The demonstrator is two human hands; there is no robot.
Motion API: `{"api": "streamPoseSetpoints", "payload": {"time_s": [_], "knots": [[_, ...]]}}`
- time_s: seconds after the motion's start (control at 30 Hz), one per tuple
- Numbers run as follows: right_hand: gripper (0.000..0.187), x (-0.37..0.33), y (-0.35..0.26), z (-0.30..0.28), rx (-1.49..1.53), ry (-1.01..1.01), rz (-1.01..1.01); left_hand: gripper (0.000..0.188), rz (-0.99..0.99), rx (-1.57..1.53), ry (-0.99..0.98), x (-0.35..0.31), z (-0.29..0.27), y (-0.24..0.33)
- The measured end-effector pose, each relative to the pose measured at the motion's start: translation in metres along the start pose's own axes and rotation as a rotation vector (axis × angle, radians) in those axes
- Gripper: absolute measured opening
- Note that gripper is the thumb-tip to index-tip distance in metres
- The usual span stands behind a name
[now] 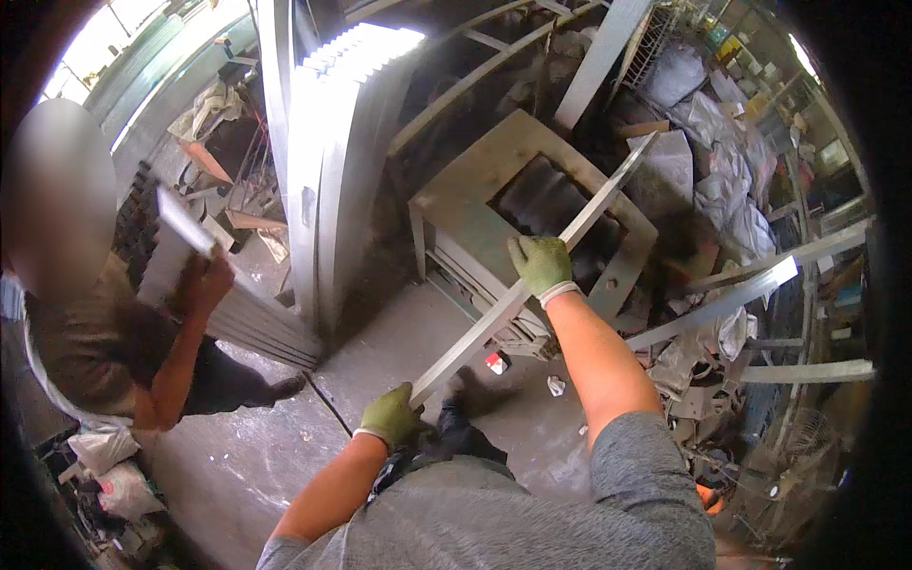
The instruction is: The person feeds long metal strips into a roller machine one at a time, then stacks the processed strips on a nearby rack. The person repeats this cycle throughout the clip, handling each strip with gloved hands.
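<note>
A long, pale metal bar (486,328) slants from my waist up to the far right, over the top of a metal table. My left hand (389,416), in a green work glove, is closed around its near end. Farther along, my right hand (541,264), gloved the same way, grips the bar from above, with the fingers partly hidden. Below the bar stands the worn metal table (465,180), which has a dark rectangular opening (546,197) in its top.
A co-worker (104,332) at left has a hand on a stack of long metal profiles (252,313). Tall bright metal panels (332,171) stand upright beyond. More bars (708,309) jut in from the right, near scrap and plastic sheeting (727,171). A small red-and-white box (496,363) lies on the floor.
</note>
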State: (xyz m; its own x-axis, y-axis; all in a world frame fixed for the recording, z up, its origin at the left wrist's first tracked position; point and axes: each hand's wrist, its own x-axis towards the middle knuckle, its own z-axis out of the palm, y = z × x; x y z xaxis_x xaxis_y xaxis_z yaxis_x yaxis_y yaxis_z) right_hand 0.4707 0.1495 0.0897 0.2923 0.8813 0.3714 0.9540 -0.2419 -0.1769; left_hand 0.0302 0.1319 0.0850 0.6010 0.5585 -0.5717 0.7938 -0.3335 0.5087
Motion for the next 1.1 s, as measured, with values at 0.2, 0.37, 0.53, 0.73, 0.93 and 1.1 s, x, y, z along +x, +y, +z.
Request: {"api": "streamPoseSetpoints", "payload": {"time_s": [0.2,0.37,0.53,0.73,0.93,1.1], "knots": [[0.04,-0.009,-0.001,0.003,-0.133,-0.07,-0.063,0.038,0.008,-0.078,-0.042,-0.004,0.012,-0.009],[0.033,-0.049,-0.067,0.012,-0.075,-0.065,-0.068,0.049,-0.052,-0.144,0.017,-0.046,0.026,-0.069],[0.033,-0.1,-0.172,0.028,0.01,-0.243,-0.058,0.04,0.006,-0.2,-0.013,-0.118,0.054,-0.171],[0.038,-0.146,-0.266,0.036,0.039,-0.236,-0.079,0.042,-0.055,-0.229,0.062,-0.188,0.084,-0.251],[0.039,-0.192,-0.334,0.031,0.049,-0.373,-0.081,0.052,-0.092,-0.145,0.055,-0.242,0.108,-0.325],[0.038,-0.225,-0.381,0.034,0.212,-0.368,-0.097,0.053,-0.074,-0.129,0.086,-0.287,0.123,-0.372]]}}
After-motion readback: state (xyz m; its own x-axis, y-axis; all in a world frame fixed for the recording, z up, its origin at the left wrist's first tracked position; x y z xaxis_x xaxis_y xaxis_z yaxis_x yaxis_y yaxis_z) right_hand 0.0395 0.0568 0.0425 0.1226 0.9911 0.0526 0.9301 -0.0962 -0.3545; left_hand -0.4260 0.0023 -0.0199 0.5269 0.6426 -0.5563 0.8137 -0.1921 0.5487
